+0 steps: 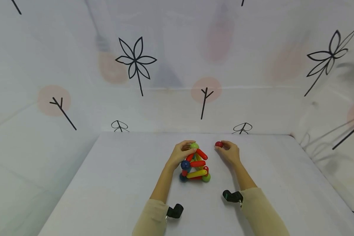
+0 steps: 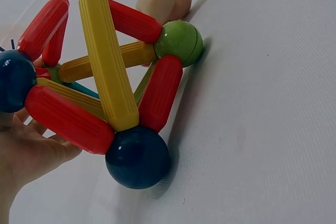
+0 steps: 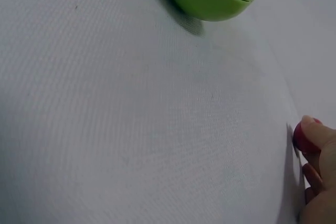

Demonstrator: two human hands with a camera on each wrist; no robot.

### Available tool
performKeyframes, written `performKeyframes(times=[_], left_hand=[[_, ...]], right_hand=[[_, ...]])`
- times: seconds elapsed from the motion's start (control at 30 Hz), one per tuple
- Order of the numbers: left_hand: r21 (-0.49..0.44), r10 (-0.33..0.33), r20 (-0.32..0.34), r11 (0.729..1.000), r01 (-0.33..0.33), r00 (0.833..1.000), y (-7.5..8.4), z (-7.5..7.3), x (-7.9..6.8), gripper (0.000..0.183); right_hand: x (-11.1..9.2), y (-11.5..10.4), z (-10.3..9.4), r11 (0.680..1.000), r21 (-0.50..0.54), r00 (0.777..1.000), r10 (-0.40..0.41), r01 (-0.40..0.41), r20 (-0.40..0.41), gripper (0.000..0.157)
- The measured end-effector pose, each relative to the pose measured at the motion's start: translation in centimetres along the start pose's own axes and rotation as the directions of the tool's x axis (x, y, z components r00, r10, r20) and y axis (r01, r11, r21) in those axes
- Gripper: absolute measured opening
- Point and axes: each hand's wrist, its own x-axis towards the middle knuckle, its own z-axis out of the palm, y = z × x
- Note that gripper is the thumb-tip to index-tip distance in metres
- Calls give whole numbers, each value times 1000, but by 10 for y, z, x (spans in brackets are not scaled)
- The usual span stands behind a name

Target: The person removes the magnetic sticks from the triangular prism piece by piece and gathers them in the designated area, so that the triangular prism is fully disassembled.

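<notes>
A structure of colored rods and balls [image 1: 198, 163] stands on the white table, with red and yellow rods joined by blue, green and red balls. At its top, my left hand [image 1: 179, 154] holds a light green ball [image 1: 194, 146] between thumb and fingers. To the right and apart from the structure, my right hand [image 1: 230, 153] pinches a small red ball [image 1: 219, 144]. In the right wrist view, thumb and fingertips grip that red ball [image 3: 303, 139] close to the tabletop. A large dark blue ball [image 2: 137, 157] forms a lower corner in the left wrist view.
The white table [image 1: 106, 190] reaches back to a patterned cloth wall [image 1: 165, 108] with plant drawings, and similar cloth hangs at both sides. Black wrist devices [image 1: 175, 211] stick out inward from the two beige sleeves.
</notes>
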Motion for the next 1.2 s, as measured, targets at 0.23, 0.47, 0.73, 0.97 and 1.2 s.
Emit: performKeyframes(times=[0.23, 0.47, 0.73, 0.97, 1.2], left_hand=[[6, 11, 9, 1000, -11, 1000, 19, 0, -12, 41], [11, 6, 19, 1000, -6, 1000, 34, 1, -21, 38], [-25, -4, 5, 1000, 4, 1000, 7, 1, -3, 41], [-30, -1, -2, 1000, 0, 1000, 0, 2, 0, 42], [-36, -6, -6, 999, 6, 1000, 0, 2, 0, 43]], right_hand=[[-1, 1, -3, 1000, 7, 999, -27, 27, 20, 52], [-6, -2, -5, 1000, 5, 999, -4, 3, 33, 55], [-9, 2, -3, 1000, 22, 999, -1, 0, 41, 53], [-11, 2, -5, 1000, 25, 999, 17, -18, 39, 58], [-16, -1, -7, 999, 35, 1000, -17, 17, -10, 64]])
